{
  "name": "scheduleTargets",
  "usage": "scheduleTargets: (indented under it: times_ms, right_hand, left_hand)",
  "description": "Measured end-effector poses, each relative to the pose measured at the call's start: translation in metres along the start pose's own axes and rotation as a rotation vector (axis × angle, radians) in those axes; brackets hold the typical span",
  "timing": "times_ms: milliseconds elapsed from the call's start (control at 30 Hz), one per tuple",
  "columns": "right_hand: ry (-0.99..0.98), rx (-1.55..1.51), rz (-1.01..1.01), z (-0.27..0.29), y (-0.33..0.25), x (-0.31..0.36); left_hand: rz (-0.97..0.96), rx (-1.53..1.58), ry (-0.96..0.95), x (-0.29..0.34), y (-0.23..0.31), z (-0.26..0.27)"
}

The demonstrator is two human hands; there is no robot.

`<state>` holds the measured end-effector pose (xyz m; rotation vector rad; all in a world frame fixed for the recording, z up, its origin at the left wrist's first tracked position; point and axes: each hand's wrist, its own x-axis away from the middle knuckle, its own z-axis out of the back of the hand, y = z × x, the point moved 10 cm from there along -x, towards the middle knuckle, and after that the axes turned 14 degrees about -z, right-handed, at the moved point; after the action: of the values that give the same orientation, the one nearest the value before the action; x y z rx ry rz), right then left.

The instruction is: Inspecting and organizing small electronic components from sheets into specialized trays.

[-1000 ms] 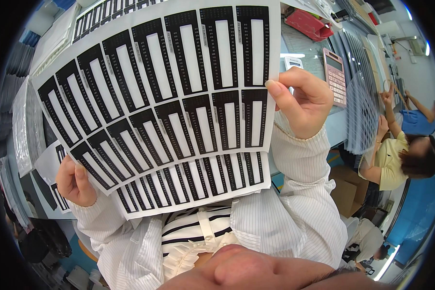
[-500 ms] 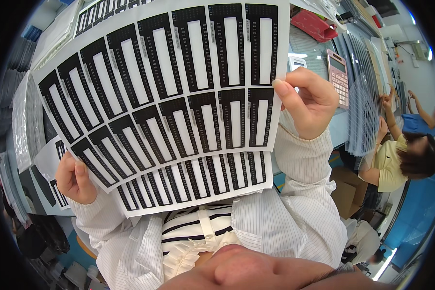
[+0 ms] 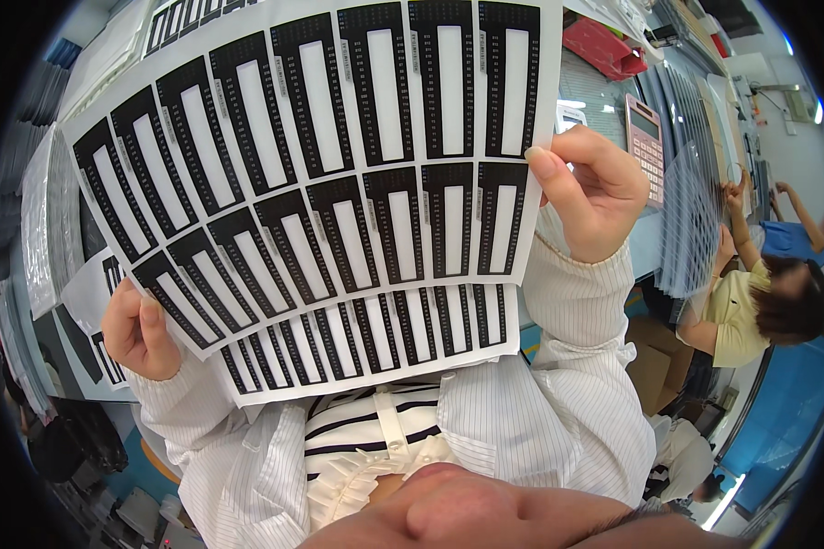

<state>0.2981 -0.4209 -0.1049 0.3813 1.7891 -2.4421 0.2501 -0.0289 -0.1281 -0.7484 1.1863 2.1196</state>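
A large white sheet printed with rows of black frame-shaped labels (image 3: pixel 299 183) is held up by its two side edges, slightly curved. My left hand (image 3: pixel 142 331) pinches its lower left edge between thumb and fingers. At the right edge, my right hand (image 3: pixel 592 194) pinches it between thumb and forefinger. Beneath the raised sheet, more sheets of the same print (image 3: pixel 366 352) lie near my body, mostly covered by it. Another printed sheet (image 3: pixel 99 297) shows partly behind my left hand.
A pink calculator (image 3: pixel 644 146) and a red tray (image 3: pixel 604 48) lie on the table at the right. Clear plastic-wrapped stacks (image 3: pixel 46 220) stand at the left. Beyond stacked translucent panels (image 3: pixel 691 229), a person in a yellow shirt (image 3: pixel 740 311) works. A cardboard box (image 3: pixel 659 361) stands below.
The held sheet has risen a little closer to view and its right side has shifted slightly right with my right hand. Both hands keep their pinch.
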Motion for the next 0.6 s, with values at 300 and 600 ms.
scheduleTargets:
  times_ms: [300, 600]
  right_hand:
    - [-0.003, -0.004, 0.004, -0.0001, -0.0002, -0.0001]
    - [0.006, 0.007, -0.01, 0.0, 0.0006, 0.0012]
  left_hand:
    - [0.011, -0.001, -0.008, -0.001, 0.0012, -0.0004]
    - [-0.016, 0.031, -0.046, -0.0036, 0.0028, -0.0026]
